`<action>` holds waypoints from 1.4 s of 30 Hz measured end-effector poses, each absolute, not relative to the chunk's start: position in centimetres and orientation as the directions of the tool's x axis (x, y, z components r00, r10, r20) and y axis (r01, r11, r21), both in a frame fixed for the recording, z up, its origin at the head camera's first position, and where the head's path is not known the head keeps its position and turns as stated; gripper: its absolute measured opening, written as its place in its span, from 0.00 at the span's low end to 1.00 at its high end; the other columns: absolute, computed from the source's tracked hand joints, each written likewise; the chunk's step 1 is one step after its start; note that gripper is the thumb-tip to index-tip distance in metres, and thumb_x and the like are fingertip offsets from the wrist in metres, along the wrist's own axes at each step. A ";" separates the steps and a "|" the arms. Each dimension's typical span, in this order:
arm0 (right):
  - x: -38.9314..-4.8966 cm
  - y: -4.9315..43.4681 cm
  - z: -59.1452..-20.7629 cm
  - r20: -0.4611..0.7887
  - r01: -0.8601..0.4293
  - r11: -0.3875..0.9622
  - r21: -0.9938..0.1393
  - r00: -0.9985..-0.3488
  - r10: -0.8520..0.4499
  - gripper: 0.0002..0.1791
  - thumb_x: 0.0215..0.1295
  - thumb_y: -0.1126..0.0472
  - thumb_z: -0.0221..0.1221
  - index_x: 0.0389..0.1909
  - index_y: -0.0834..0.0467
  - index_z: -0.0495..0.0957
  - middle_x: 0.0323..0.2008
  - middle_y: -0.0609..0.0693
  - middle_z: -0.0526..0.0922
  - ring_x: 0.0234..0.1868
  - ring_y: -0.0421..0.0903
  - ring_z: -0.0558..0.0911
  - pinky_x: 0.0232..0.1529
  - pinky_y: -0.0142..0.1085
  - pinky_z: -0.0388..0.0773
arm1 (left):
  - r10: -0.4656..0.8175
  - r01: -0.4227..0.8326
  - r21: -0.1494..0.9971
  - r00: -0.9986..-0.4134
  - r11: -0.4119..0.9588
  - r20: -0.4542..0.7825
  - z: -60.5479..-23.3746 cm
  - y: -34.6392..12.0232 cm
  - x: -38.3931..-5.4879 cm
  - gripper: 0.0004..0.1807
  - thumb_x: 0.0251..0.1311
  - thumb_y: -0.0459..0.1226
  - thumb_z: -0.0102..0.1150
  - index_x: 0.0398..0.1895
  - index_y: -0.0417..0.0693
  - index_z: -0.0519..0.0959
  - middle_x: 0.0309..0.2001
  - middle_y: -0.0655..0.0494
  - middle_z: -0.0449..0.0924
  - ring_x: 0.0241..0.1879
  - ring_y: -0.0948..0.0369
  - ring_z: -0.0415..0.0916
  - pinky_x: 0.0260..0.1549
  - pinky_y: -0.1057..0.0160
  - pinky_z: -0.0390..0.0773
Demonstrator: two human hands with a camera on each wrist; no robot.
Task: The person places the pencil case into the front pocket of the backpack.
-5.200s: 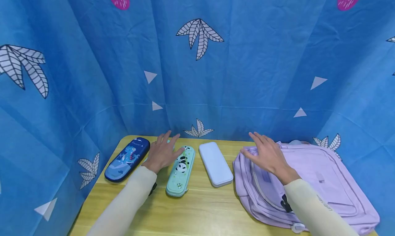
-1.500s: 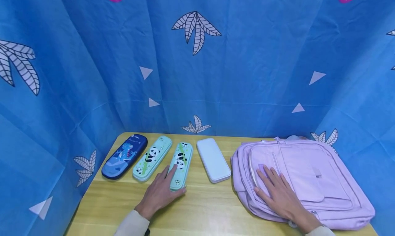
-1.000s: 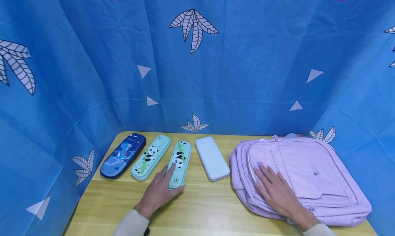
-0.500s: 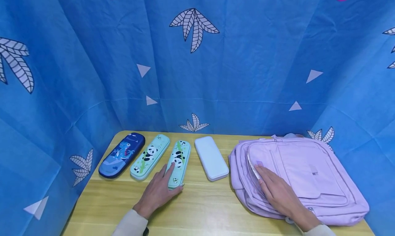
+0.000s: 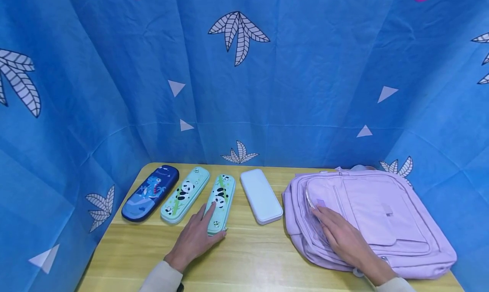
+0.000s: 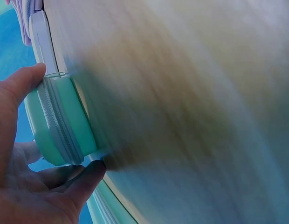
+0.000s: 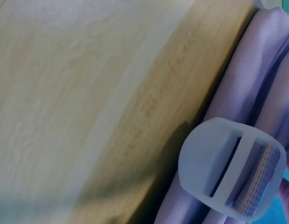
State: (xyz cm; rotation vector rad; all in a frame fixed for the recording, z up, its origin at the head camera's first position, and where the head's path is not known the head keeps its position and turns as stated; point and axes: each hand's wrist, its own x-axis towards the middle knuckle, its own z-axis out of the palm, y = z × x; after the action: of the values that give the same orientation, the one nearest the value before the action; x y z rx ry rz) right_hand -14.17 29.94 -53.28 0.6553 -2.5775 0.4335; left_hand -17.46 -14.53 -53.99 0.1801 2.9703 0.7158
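My left hand (image 5: 194, 240) spans the near end of a mint-green panda pencil case (image 5: 225, 190), thumb on one side and fingers on the other. In the left wrist view the thumb (image 6: 30, 77) presses by the zipper end of the case (image 6: 74, 112), which lies on the table. My right hand (image 5: 345, 239) pinches the open edge of the front pocket on a lilac backpack (image 5: 370, 215) lying flat. The right wrist view shows mostly the backpack's side and a pale plastic strap buckle (image 7: 219, 163); only bits of the fingers appear at its right edge.
On the wooden table (image 5: 252, 262), a second panda pencil case (image 5: 186, 192) and a navy dinosaur pencil case (image 5: 150, 192) lie to the left. A pale-blue case (image 5: 261, 196) lies between the held case and the backpack. A blue patterned curtain (image 5: 313, 71) surrounds the table.
Both hands have come down from above the table. The left has settled on the near panda case; the right slid over the backpack and its fingers drew together at the pocket edge.
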 end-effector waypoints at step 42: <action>-14.0 30.8 -52.2 0.546 -0.419 0.902 -0.103 -0.782 -0.300 0.48 0.54 0.78 0.63 0.80 0.50 0.72 0.74 0.59 0.79 0.52 0.58 0.88 0.30 0.51 0.86 | 0.137 0.103 0.470 -0.990 0.877 -0.038 -53.5 -14.4 -17.2 0.55 0.65 0.59 0.74 0.88 0.53 0.59 0.84 0.33 0.58 0.77 0.35 0.68 0.72 0.34 0.75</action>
State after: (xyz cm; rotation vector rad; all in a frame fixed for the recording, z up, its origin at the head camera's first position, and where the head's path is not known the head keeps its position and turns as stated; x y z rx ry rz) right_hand -14.00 30.76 -52.21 0.5169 -2.5276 0.2959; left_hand -17.22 -14.44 -53.48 0.1905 2.9753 0.7394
